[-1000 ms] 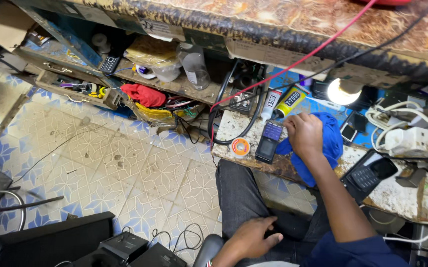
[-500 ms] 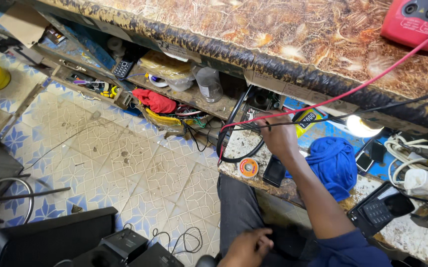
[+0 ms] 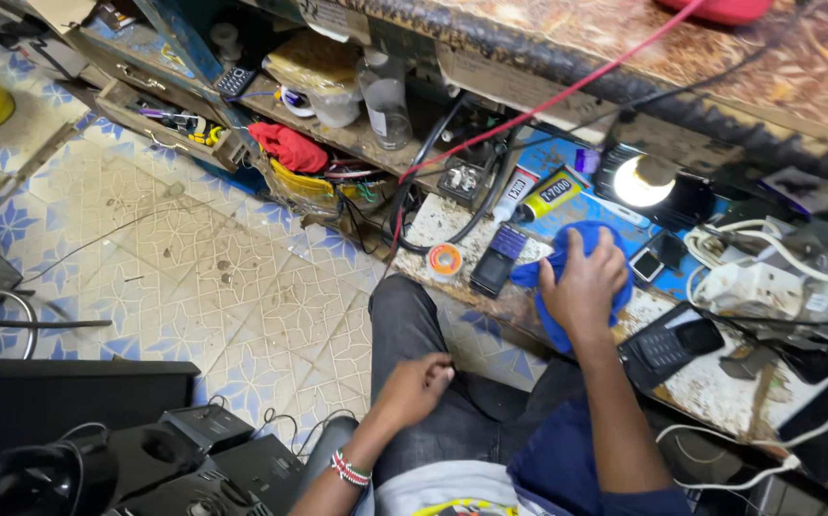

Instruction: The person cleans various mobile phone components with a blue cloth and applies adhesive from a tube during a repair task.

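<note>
My right hand (image 3: 581, 282) presses down on a blue cloth (image 3: 559, 330) lying on the low workbench (image 3: 720, 392), fingers spread over it. A dark keypad phone (image 3: 500, 258) lies just left of the cloth. Beside that sits a small orange tape roll (image 3: 445, 260). My left hand (image 3: 416, 384) rests on my thigh with the fingers curled shut. I cannot tell whether anything small is pinched in it. A beaded band circles that wrist.
A lit lamp (image 3: 645, 180), glue tubes (image 3: 545, 194), another keypad phone (image 3: 670, 344), white power strips (image 3: 753, 282) and cables crowd the bench. Red and black cables hang from the counter above. Shelves hold a red cloth (image 3: 290, 148) and tools. Black speakers (image 3: 175, 459) stand on the tiled floor.
My right hand came back from reaching toward the shelf edge and settled on the blue cloth. The view shifted left and down. My left hand stayed on my lap.
</note>
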